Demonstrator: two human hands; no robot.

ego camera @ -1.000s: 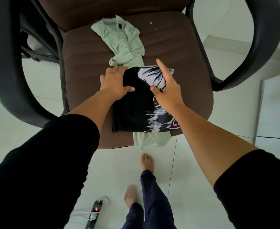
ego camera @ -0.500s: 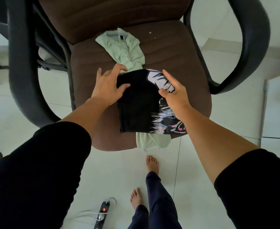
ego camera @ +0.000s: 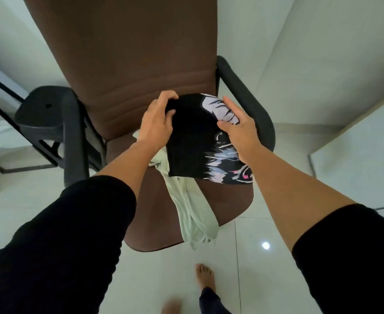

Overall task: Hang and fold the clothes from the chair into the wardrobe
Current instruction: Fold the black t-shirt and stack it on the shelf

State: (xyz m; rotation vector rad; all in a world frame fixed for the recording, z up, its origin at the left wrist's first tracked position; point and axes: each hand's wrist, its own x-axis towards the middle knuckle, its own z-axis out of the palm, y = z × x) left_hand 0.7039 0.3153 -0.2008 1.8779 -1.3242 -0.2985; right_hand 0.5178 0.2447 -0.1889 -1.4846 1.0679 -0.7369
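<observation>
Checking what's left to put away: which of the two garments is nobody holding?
The pale green garment, draped over the brown chair seat. The folded black printed garment is gripped by the left hand and right hand.

The chair (ego camera: pixel 220 205) seat's front right corner is sitting bare, so there's room to come in there. The 2 armrests, left armrest (ego camera: pixel 73 132) and right armrest (ego camera: pixel 249 98), are boxing in the side edges, and the backrest (ego camera: pixel 123 53) is walling off the back edge. A pale green garment (ego camera: pixel 191 211) is draping over the front edge, covering the middle.
</observation>
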